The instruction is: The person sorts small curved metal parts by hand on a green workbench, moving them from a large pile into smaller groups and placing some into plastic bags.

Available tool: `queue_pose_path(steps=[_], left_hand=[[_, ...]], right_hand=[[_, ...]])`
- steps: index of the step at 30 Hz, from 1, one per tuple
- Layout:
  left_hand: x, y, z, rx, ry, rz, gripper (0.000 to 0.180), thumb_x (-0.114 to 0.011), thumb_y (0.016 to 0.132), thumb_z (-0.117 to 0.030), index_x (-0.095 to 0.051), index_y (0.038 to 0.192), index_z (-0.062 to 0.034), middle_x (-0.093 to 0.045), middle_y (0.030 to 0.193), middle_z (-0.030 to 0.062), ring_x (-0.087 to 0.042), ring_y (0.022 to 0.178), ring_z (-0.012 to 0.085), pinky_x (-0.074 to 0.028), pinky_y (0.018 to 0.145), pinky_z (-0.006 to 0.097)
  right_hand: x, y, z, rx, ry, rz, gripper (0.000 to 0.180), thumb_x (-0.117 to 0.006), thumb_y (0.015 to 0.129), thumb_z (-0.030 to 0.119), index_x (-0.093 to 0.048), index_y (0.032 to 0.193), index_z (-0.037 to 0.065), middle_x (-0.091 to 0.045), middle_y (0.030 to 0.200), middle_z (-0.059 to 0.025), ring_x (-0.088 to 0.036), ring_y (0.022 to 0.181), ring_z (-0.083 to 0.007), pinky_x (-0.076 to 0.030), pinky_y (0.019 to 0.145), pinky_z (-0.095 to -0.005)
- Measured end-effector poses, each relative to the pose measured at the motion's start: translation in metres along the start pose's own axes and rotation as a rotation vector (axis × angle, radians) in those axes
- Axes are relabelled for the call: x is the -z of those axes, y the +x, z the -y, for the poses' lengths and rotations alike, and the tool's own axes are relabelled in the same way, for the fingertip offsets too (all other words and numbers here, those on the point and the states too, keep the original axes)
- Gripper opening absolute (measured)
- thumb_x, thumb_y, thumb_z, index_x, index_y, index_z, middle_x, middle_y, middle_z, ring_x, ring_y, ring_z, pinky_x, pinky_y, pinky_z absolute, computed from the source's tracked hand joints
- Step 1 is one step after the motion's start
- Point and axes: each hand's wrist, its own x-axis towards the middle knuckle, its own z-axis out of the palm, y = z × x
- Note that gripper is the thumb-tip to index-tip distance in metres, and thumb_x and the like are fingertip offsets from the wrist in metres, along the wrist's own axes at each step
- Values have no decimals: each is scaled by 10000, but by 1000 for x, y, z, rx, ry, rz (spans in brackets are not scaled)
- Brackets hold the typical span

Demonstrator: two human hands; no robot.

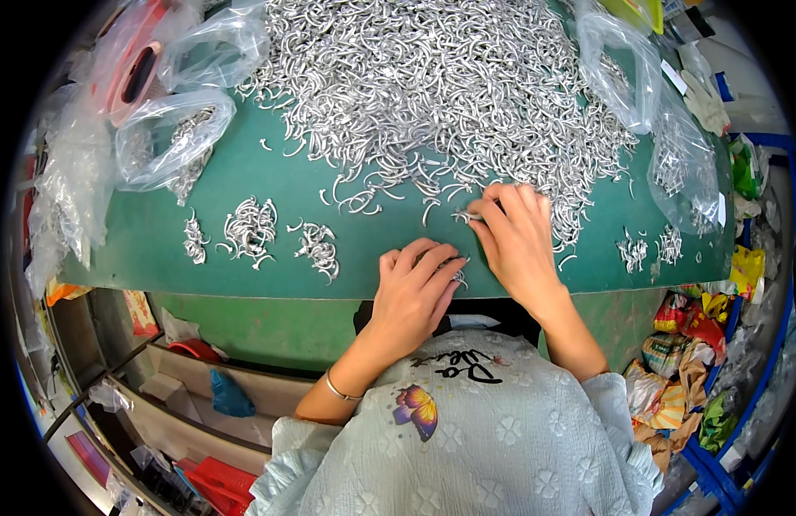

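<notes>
A large heap of small curved silver metal hooks (450, 86) covers the far half of a green table (269, 185). At the heap's near edge, my right hand (518, 241) pinches one hook (467, 217) between thumb and forefinger. My left hand (415, 288) rests at the table's front edge, fingers curled over a few hooks (458, 275) that show at its fingertips. Three small sorted piles of hooks (252, 230) lie on the green surface to the left of my hands.
Clear plastic bags holding hooks sit at the left (170, 142) and right (682, 163) of the table. Two more small piles (647, 249) lie near the right front edge. Crumpled colourful wrappers (699, 361) fill a bin at lower right; shelves stand lower left.
</notes>
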Motion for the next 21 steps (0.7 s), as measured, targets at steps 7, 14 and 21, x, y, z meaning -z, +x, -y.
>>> queue_pose_path(steps=[7,14,21], left_hand=[[0,-3,1,33,-55,-61,310,-716,781,-35,-645,1082,-34,-598,1118,67,-548,1085,267,-376,862,404],[5,-6,3,84,-41,-80,304,-744,746,-10,-670,1038,-53,-614,1088,63,-568,1064,278,-389,905,406],[5,-6,3,80,-48,-78,287,-741,750,-9,-672,1025,-55,-621,1097,53,-566,1062,271,-390,903,404]], right_hand=[[18,-15,4,-15,18,122,157,-735,789,89,-641,911,64,-562,904,-45,-520,890,-241,-354,797,-377],[20,-7,4,16,114,67,205,-759,756,91,-644,922,56,-555,895,-44,-515,892,-239,-351,791,-377],[17,-9,7,58,124,146,176,-756,745,59,-627,865,61,-580,880,-47,-533,848,-241,-355,774,-376]])
